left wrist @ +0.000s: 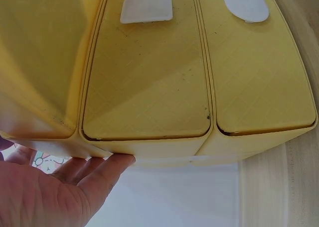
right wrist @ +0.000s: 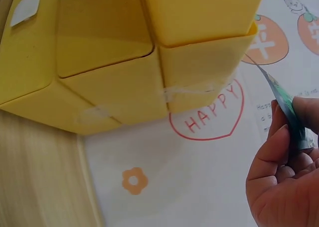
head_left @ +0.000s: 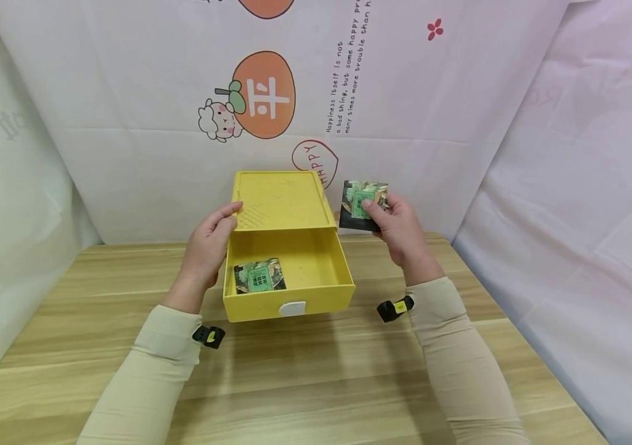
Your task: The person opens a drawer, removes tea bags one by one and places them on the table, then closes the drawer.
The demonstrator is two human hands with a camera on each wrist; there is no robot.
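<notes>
A yellow drawer cabinet (head_left: 288,198) stands on the table with its top drawer (head_left: 316,266) pulled out. Inside that drawer, at the left, lies a flat printed packet (head_left: 260,277) with a green label. My left hand (head_left: 210,247) rests against the cabinet's left side near the top; in the left wrist view its fingers (left wrist: 107,172) lie fairly straight along the side wall. Right of the cabinet, my right hand (head_left: 399,232) pinches a similar green and black packet (head_left: 357,219) between thumb and fingers, held up with its printed face showing. The right wrist view shows this packet (right wrist: 284,100) edge-on.
Two lower drawers (left wrist: 147,72) with white tabs are closed. The wooden table (head_left: 293,383) runs forward to the white printed cloth (head_left: 154,173) behind the cabinet. More cloth hangs at both sides. Each wrist wears a black strap device (head_left: 396,308).
</notes>
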